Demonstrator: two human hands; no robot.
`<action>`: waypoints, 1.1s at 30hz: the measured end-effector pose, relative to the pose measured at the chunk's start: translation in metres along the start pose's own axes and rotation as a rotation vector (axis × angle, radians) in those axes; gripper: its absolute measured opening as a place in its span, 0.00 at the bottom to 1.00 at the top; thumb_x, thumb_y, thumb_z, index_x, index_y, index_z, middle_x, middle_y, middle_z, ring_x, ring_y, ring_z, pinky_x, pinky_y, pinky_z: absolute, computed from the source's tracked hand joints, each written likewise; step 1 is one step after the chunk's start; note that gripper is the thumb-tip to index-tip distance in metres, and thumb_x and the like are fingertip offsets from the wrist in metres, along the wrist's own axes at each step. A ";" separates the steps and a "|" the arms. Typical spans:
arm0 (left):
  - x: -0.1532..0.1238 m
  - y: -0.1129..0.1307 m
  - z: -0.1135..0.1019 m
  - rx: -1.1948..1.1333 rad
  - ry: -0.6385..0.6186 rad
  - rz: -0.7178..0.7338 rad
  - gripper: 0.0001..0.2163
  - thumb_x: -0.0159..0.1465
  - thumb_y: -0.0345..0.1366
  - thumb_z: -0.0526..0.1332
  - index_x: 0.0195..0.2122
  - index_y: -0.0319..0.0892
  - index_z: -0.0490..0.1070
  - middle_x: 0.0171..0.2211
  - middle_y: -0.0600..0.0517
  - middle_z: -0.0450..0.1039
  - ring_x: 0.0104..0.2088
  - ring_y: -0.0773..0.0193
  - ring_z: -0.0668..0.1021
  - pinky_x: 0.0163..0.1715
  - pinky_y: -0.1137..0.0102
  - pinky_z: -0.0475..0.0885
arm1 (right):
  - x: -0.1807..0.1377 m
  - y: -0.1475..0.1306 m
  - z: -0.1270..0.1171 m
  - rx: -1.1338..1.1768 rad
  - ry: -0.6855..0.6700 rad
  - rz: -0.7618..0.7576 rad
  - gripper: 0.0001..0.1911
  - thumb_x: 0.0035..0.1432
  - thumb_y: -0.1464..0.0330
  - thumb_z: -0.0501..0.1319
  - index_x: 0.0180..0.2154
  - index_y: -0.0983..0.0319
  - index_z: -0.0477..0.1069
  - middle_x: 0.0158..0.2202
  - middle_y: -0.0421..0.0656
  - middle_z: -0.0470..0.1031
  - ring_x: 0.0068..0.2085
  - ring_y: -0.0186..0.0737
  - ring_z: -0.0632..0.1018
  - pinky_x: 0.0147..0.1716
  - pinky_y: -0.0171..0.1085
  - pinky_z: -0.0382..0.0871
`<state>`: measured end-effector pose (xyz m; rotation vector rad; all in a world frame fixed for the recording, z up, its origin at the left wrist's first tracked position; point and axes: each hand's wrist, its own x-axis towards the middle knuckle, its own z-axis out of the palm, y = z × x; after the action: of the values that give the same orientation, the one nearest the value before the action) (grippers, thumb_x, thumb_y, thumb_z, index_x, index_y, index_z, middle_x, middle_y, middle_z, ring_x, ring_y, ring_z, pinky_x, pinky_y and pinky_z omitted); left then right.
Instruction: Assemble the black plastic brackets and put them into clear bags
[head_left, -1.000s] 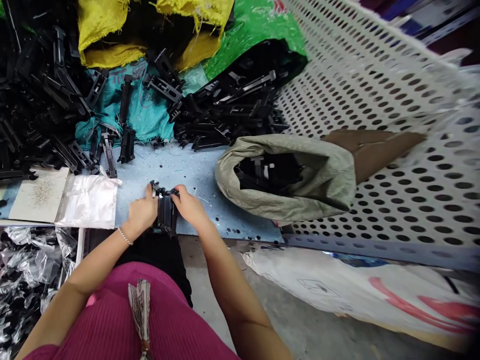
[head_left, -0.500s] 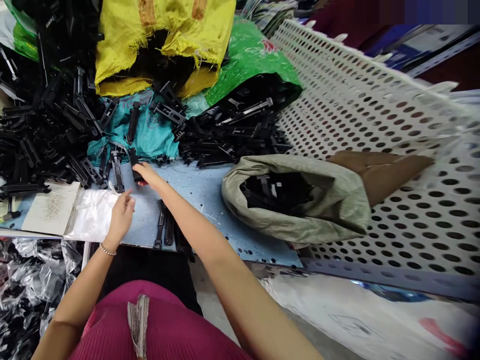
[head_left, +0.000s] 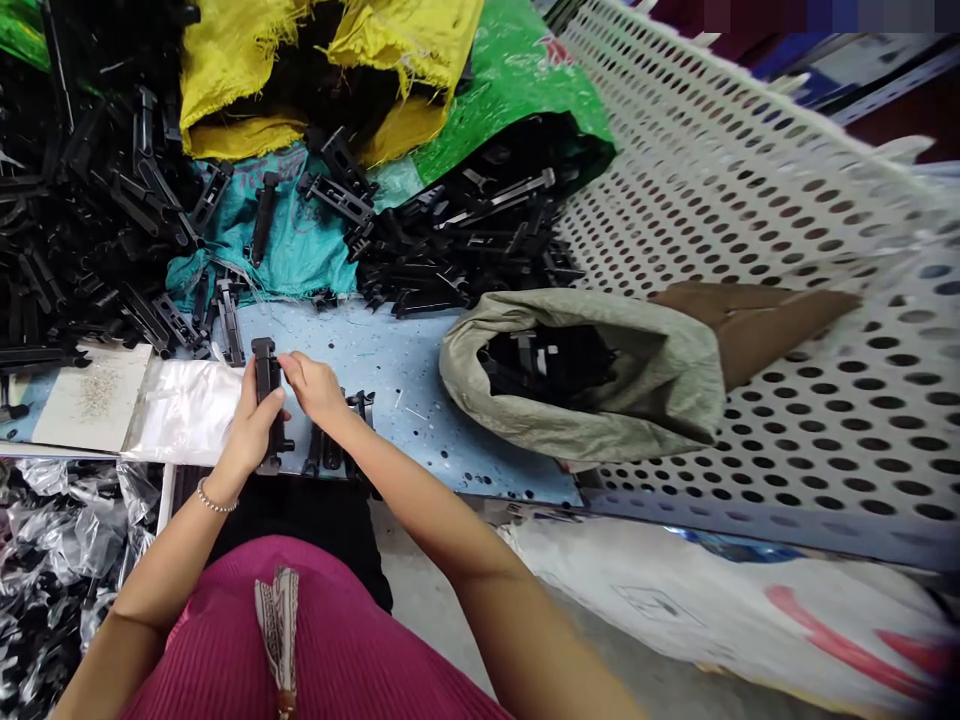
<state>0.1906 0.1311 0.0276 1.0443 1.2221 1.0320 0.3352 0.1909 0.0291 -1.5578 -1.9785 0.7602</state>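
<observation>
My left hand (head_left: 251,425) is wrapped around a long black plastic part (head_left: 266,385), holding it upright over the blue table (head_left: 405,370). My right hand (head_left: 311,385) pinches the same part at its upper side. Just right of my hands, a few more black parts (head_left: 341,435) lie side by side at the table's near edge. A clear plastic bag (head_left: 184,405) lies flat to the left of my left hand.
Heaps of black plastic parts (head_left: 82,240) cover the far left and middle, on teal (head_left: 292,240), yellow (head_left: 240,60) and green (head_left: 517,90) sacks. An open grey-green sack (head_left: 645,400) holding parts lies to the right. A white perforated panel (head_left: 787,230) rises at right. Crumpled plastic bags (head_left: 52,540) sit below left.
My right hand reached to the loose parts by the teal sack, took one, and brought it back. My left hand left the clear bag and now grips that part too.
</observation>
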 end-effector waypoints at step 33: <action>0.016 0.014 -0.024 -0.477 -0.025 -0.027 0.28 0.62 0.60 0.60 0.51 0.41 0.71 0.39 0.47 0.78 0.40 0.57 0.80 0.39 0.65 0.75 | -0.021 -0.014 0.003 0.679 -0.545 0.105 0.26 0.68 0.49 0.47 0.31 0.60 0.69 0.24 0.41 0.73 0.23 0.36 0.72 0.25 0.37 0.69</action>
<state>0.1674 0.1514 0.0368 0.6636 0.9034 1.2097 0.3280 0.1678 0.0351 -1.1080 -1.6801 1.8238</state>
